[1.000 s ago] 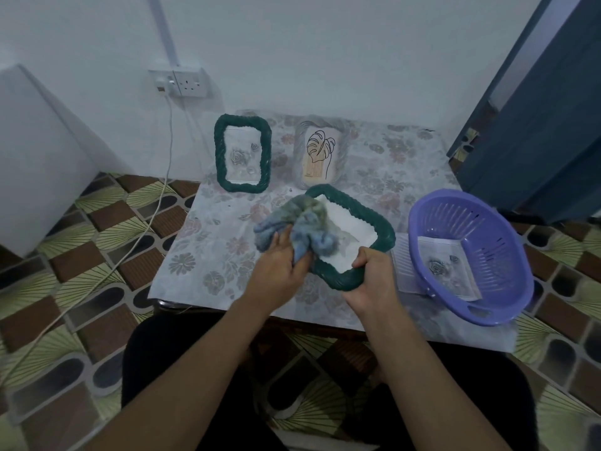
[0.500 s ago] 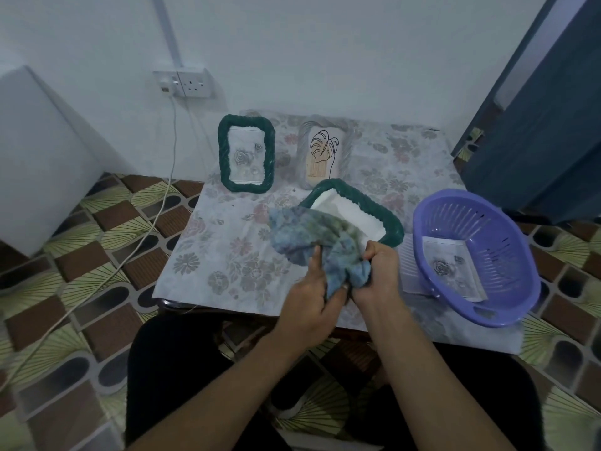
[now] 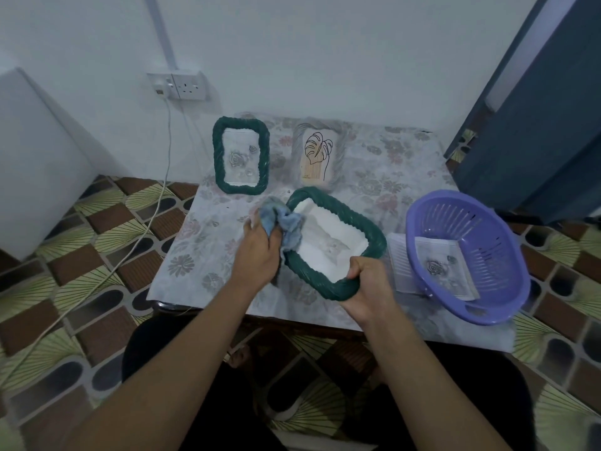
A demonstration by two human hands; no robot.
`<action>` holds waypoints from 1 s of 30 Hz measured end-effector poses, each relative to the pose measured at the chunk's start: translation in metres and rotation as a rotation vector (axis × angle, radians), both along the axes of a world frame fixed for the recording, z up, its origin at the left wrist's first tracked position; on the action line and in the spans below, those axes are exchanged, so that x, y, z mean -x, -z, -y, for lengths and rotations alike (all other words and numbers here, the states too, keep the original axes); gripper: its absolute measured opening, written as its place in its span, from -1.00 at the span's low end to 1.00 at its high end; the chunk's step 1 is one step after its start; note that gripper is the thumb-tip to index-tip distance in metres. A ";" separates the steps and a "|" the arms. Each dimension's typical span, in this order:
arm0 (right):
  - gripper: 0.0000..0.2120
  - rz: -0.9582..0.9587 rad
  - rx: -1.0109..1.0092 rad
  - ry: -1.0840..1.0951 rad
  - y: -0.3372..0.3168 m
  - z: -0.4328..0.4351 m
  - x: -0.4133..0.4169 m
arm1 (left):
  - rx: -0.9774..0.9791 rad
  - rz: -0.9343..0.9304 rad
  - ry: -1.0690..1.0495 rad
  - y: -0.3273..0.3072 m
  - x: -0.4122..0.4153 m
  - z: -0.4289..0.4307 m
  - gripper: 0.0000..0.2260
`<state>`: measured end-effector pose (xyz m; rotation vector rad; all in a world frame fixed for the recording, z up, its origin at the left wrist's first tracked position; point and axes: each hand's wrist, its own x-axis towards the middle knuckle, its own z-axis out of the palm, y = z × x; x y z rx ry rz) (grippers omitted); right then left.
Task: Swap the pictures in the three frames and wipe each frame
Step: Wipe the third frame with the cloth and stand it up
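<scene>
Over the near edge of the table (image 3: 201, 255) we are wiping, by our judgement — our left hand (image 3: 260, 252) clutches a soft, crumpled blue cloth (image 3: 286, 222) against the rope-twisted green frame (image 3: 374, 239), its lower corner gripped in our right hand (image 3: 367, 284). Next: work the cloth round that ridged rim.

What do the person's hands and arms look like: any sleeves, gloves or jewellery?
Left hand and right hand are both ungloved, with no ring, watch or band visible. The forearms are uncovered all the way to the bottom edge of the picture, so no sleeve shows. No markings are visible.
</scene>
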<state>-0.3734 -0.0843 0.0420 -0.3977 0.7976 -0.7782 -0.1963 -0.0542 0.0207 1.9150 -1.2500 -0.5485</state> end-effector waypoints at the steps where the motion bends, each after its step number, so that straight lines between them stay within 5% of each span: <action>1: -0.49 -0.010 0.010 -0.023 0.000 0.002 0.001 | -0.009 -0.018 0.012 -0.001 -0.002 0.001 -0.64; 5: -0.56 -0.165 0.050 -0.093 -0.001 0.012 -0.001 | 0.030 -0.068 -0.037 -0.008 -0.005 0.004 -0.68; 9: -0.39 -0.324 0.145 -0.206 -0.007 0.006 -0.007 | 0.019 -0.023 -0.141 -0.011 -0.009 0.013 -0.67; 14: -0.63 -0.434 0.205 -0.253 -0.022 0.006 -0.008 | 0.043 0.132 -0.040 -0.009 -0.016 0.013 -0.56; 21: -0.55 -0.633 0.335 -0.401 -0.024 0.008 -0.010 | 0.000 0.371 0.167 -0.018 0.009 0.004 -0.51; 25: -0.57 -0.629 0.287 -0.394 -0.018 0.009 -0.007 | -0.018 0.431 0.214 -0.015 0.014 0.006 -0.43; 30: -0.79 -0.518 0.205 -0.375 -0.023 0.019 -0.007 | -0.048 0.275 0.114 -0.005 0.014 0.003 -0.57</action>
